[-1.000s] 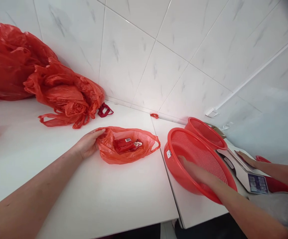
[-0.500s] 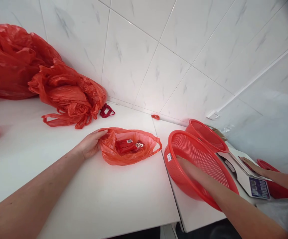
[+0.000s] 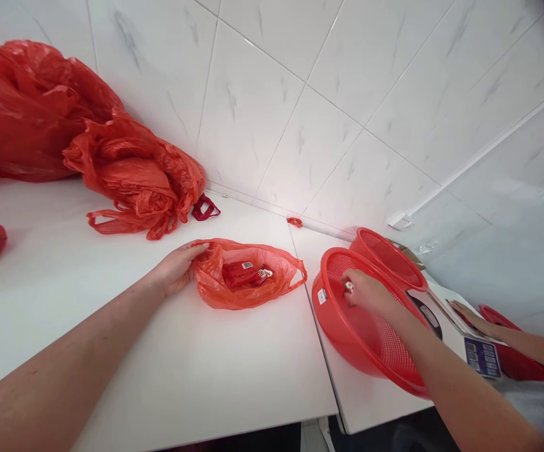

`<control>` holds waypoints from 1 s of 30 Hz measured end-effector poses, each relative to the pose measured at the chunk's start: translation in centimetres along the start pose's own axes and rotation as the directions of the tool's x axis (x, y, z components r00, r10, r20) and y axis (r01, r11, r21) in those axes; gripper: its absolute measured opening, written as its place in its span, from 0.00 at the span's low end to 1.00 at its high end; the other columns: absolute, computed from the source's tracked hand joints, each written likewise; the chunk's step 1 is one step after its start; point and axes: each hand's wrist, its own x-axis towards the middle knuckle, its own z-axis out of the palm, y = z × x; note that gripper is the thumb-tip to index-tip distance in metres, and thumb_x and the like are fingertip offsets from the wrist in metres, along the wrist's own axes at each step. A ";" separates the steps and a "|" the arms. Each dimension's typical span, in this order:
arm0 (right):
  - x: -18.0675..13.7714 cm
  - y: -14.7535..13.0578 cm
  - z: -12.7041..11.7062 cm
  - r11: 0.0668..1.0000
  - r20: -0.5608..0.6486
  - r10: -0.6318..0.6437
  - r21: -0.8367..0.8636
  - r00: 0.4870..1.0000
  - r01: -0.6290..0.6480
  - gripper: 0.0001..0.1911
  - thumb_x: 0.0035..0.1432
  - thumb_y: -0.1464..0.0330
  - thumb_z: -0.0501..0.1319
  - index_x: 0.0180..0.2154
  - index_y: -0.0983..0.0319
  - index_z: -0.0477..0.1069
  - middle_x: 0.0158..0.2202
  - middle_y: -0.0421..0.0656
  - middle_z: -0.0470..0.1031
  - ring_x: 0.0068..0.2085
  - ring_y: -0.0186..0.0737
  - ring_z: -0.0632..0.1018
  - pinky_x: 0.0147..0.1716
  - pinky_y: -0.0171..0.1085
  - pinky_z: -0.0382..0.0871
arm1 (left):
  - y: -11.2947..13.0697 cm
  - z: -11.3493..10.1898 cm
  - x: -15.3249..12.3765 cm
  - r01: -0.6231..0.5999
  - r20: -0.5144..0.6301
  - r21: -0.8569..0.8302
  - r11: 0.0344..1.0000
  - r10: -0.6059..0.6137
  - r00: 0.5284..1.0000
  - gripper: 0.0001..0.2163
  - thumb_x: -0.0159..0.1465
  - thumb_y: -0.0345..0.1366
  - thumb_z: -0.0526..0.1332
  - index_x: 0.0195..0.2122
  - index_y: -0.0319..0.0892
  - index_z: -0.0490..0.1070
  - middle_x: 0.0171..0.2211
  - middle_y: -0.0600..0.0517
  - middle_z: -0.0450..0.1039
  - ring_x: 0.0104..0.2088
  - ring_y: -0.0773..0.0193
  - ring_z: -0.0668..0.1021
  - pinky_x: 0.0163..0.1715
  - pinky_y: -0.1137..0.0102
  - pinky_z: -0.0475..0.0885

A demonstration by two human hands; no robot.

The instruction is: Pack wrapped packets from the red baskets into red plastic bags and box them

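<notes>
My left hand [image 3: 180, 270] pinches the left rim of a thin red plastic bag [image 3: 219, 296], which lies open on the white table. Inside the bag are red packets [image 3: 241, 274], one with a barcode label and one with white markings. My right hand [image 3: 363, 290] is over the near left part of a large red perforated basket [image 3: 342, 342]. Its fingers are curled closed around a small red-and-white item [image 3: 348, 286], mostly hidden, whose kind I cannot make out. A white label is on the basket's outer wall.
Bunched red plastic bags [image 3: 135, 176] lie along the tiled wall at left. A second red basket [image 3: 389, 257] stands behind the large one. Farther right is a scale with a keypad [image 3: 482, 356], with another person's hand [image 3: 472, 320] on it. A gap separates the two tables.
My right hand has risen from deep inside the large basket and now shows a small red-and-white item in its fingers. My left hand keeps its hold on the bag.
</notes>
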 end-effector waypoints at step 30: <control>-0.8 -13.7 0.0 0.969 0.506 -0.246 0.100 0.827 0.228 0.32 0.58 0.56 0.54 0.62 0.51 0.50 0.61 0.45 0.60 0.51 0.47 0.72 0.43 0.40 0.66 | 0.4 0.4 -0.3 -0.004 0.038 -0.037 0.999 0.006 0.999 0.10 0.56 0.35 0.64 0.38 0.38 0.70 0.33 0.48 0.75 0.30 0.63 0.77 0.29 0.70 0.73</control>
